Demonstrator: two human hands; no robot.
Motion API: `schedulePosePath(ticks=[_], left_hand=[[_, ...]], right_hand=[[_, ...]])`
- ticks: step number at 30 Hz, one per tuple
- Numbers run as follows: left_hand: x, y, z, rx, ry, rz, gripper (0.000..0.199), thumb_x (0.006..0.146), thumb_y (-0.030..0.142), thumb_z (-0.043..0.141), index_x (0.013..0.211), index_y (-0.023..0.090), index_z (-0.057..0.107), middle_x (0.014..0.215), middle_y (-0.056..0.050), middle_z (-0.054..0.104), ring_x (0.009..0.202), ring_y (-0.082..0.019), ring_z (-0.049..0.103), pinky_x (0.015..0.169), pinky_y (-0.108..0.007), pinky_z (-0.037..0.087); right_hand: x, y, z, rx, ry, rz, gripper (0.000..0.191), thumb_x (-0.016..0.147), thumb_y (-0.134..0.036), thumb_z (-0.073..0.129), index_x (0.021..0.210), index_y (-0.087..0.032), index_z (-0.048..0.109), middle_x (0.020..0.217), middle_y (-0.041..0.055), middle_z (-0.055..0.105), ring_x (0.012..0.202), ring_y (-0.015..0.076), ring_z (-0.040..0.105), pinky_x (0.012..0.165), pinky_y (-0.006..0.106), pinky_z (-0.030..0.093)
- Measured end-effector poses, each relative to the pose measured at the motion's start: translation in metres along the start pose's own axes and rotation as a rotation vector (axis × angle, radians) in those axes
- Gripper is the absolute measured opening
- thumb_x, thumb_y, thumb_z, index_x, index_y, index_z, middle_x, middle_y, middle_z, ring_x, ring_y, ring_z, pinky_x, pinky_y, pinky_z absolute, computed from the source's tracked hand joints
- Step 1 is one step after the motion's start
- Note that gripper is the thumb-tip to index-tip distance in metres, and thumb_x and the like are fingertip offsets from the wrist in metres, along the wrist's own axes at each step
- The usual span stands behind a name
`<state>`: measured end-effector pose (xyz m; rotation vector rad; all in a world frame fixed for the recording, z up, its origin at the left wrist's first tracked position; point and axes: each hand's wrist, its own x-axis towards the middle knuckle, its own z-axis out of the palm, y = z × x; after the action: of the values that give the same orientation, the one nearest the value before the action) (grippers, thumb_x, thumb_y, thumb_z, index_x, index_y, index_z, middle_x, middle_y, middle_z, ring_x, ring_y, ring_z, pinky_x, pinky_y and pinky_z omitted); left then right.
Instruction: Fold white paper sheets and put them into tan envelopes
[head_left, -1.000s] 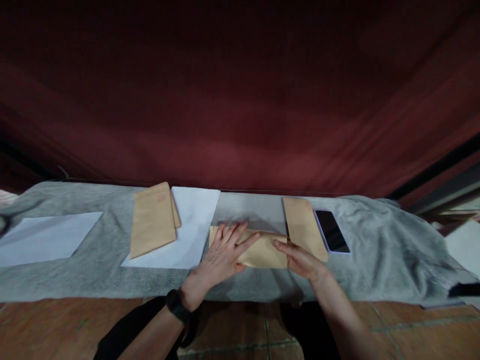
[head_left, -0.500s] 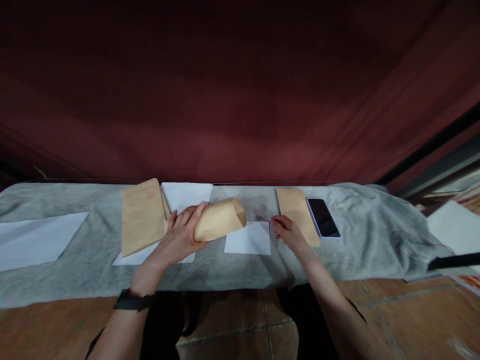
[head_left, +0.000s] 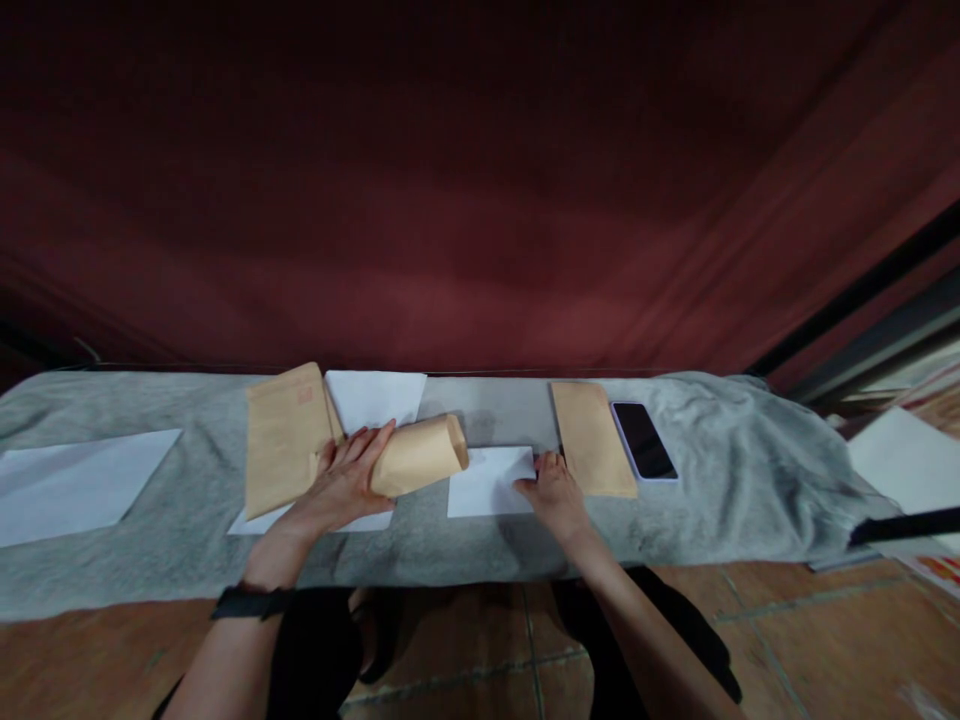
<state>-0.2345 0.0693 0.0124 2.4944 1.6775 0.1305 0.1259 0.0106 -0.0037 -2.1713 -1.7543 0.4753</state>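
A brown paper envelope, bulging with its mouth facing right, is in the grip of my left hand. At the right edge of a folded white sheet, my right hand has its thumb and fingers closed on the paper. The envelope's mouth lies just above the sheet's left end. Left of my left hand rests a stack of brown envelopes with a small reddish mark. White papers lie behind and partly beneath my left hand.
Another flat brown envelope lies right of my right hand, beside a phone with a pale purple case. A large white sheet is at the far left. Grey cloth covers the bench, backed by a dark red curtain.
My right hand has moved left and down and taken hold of the white sheet's right edge. My left hand has shifted the bulging envelope slightly left and down.
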Motion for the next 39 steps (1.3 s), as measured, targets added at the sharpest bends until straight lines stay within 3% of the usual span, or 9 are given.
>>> schedulePosePath(ticks=[5,9,12,15,19,24,30,39], left_hand=[[-0.001,0.001,0.000,-0.003,-0.007,0.008,0.116,0.070,0.042,0.074,0.163,0.024,0.009,0.157,-0.018,0.041,0.148,-0.042,0.032,0.119,-0.061,0.018],[-0.002,0.006,-0.005,-0.024,-0.014,0.006,0.115,0.070,0.040,0.074,0.163,0.024,0.009,0.156,-0.018,0.041,0.147,-0.041,0.033,0.119,-0.061,0.020],[-0.001,0.011,-0.007,-0.041,-0.021,0.010,0.115,0.070,0.039,0.074,0.164,0.024,0.009,0.156,-0.018,0.041,0.146,-0.041,0.035,0.119,-0.062,0.020],[0.001,0.018,-0.008,-0.051,-0.013,0.031,0.116,0.069,0.039,0.075,0.164,0.024,0.010,0.156,-0.016,0.042,0.145,-0.041,0.037,0.120,-0.061,0.020],[0.005,0.027,-0.006,-0.060,-0.012,0.044,0.116,0.069,0.037,0.075,0.164,0.026,0.010,0.157,-0.016,0.040,0.146,-0.040,0.035,0.121,-0.061,0.018],[0.007,0.031,-0.006,-0.080,-0.008,0.040,0.117,0.070,0.037,0.074,0.164,0.026,0.004,0.157,-0.018,0.039,0.147,-0.041,0.034,0.120,-0.063,0.018],[0.010,0.034,-0.007,-0.041,0.069,0.074,0.116,0.071,0.034,0.074,0.163,0.028,0.004,0.155,-0.017,0.041,0.147,-0.041,0.033,0.120,-0.067,0.016],[0.014,0.041,-0.003,-0.028,0.130,0.127,0.115,0.073,0.038,0.075,0.163,0.028,0.004,0.156,-0.016,0.039,0.149,-0.041,0.030,0.121,-0.065,0.015]], right_hand=[[0.005,0.003,0.007,0.372,0.040,0.012,0.024,0.079,-0.024,0.065,0.102,-0.024,0.057,0.086,0.0037,0.070,0.081,0.0247,0.069,0.074,0.034,0.050],[0.016,0.011,-0.003,0.618,0.036,-0.061,0.020,0.076,-0.032,0.061,0.095,-0.024,0.061,0.069,-0.0022,0.064,0.063,0.0198,0.060,0.061,0.031,0.045],[0.025,0.019,-0.021,0.719,0.209,-0.063,0.018,0.078,-0.041,0.058,0.078,-0.024,0.059,0.066,-0.0006,0.061,0.065,0.0190,0.057,0.061,0.030,0.043],[0.029,0.021,-0.036,0.866,0.369,-0.043,0.025,0.080,-0.047,0.059,0.081,-0.022,0.059,0.070,-0.0005,0.062,0.067,0.0179,0.055,0.063,0.029,0.044],[0.025,0.010,-0.037,0.977,0.363,-0.081,0.027,0.084,-0.049,0.061,0.085,-0.022,0.060,0.072,-0.0023,0.059,0.068,0.0163,0.052,0.063,0.028,0.043],[0.021,-0.001,-0.026,0.957,0.320,-0.154,0.026,0.089,-0.049,0.058,0.084,-0.023,0.059,0.074,-0.0020,0.058,0.071,0.0166,0.051,0.066,0.028,0.042],[0.029,0.010,-0.028,0.958,0.301,-0.083,0.032,0.082,-0.055,0.062,0.084,-0.023,0.060,0.076,0.0010,0.061,0.073,0.0188,0.053,0.068,0.030,0.045],[0.038,0.011,-0.033,1.221,0.295,-0.014,0.034,0.078,-0.051,0.066,0.094,-0.021,0.063,0.084,0.0007,0.066,0.076,0.0176,0.057,0.071,0.030,0.048]])
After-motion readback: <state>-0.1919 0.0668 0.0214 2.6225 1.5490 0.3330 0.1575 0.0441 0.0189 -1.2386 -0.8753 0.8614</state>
